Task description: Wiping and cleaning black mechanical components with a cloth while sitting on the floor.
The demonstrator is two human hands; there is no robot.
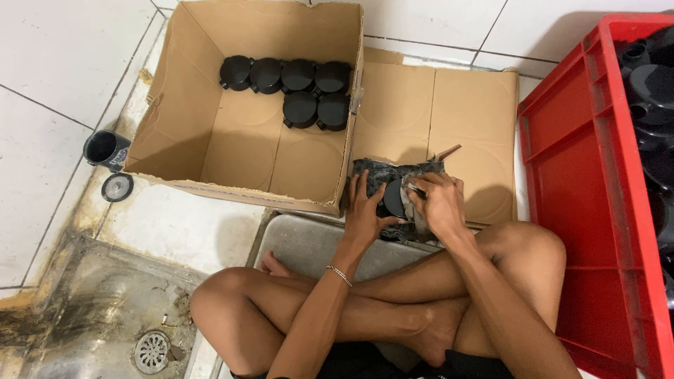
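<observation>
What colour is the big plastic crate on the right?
The crate is bright red, seen clearly in the head view.

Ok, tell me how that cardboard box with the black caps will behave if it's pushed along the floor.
The cardboard box would probably slide easily: it holds only six black caps, so it looks light. Its open flaps look bent, so the walls may flex. The loose caps might shift.

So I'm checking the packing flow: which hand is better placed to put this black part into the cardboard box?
Probably the left hand: it grips the black part and lies nearer the cardboard box. The right hand is occupied, pressing a grey cloth against it.
</observation>
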